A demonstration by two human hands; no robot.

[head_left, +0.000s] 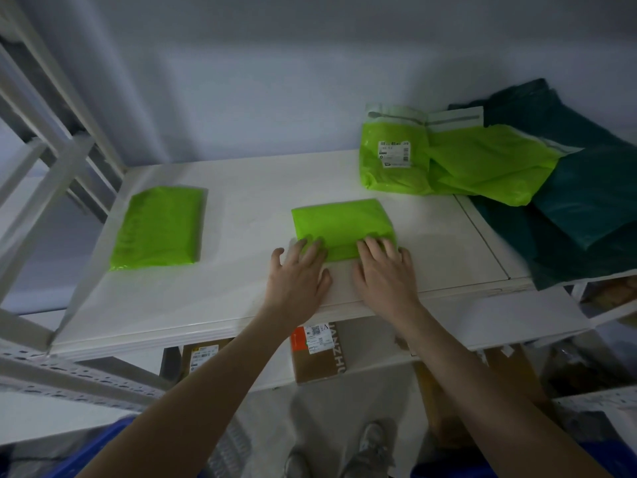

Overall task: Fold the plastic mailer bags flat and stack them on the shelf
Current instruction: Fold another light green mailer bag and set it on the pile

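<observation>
One folded bag (pixel 157 227) stacked left — both hands' fingers (pixel 375 246) flat, pressing second bag (pixel 341 225); unfolded pile (pixel 458 163) waits.

The brown cardboard box (pixel 319 353) below the white shelf board carries dark capital letters running along its right side; the visible part reads "ANZHU", with the start of the word hidden under the shelf edge. The white shipping label (pixel 314 338) on the same box shows a QR code, small barcodes and a capital "A" at its upper right corner; the remaining print is too small to read. The white label (pixel 394 152) on the upright lime-green plastic mailer bag (pixel 393 157) bears a barcode and lines of print, not legible. A second cardboard box (pixel 203 357) carries a white barcode label (pixel 204 352), also illegible.
</observation>
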